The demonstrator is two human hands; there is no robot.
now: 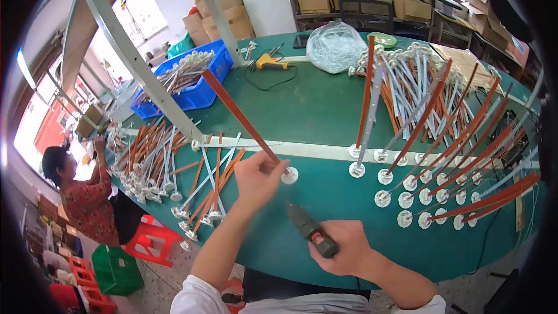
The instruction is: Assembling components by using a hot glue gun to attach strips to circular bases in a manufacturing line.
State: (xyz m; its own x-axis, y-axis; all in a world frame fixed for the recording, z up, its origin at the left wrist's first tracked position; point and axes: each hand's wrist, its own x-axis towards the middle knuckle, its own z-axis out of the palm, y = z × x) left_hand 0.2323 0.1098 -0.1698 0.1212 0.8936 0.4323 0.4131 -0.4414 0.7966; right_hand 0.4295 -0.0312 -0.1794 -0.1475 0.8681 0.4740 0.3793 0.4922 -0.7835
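Observation:
My left hand (259, 181) pinches the lower end of a long brown strip (241, 115) that leans up and to the left. At its foot is a white round base (289, 175), close by my fingertips. My right hand (344, 248) is wrapped around a dark hot glue gun (311, 230), its tapered nozzle pointing up and left, just short of the white base. To the right, several upright brown and pale strips on white round bases (405, 200) stand in rows. Loose strips with white ends (212, 183) lie left of my left forearm.
A metal post (136, 52) rises from the table at left, beside a blue crate (200, 94) of strips. Farther back lie a yellow glue gun (272, 63) with its cord, a clear plastic bag (336, 46) and a big strip pile (407, 81). Another person (87, 195) sits at left.

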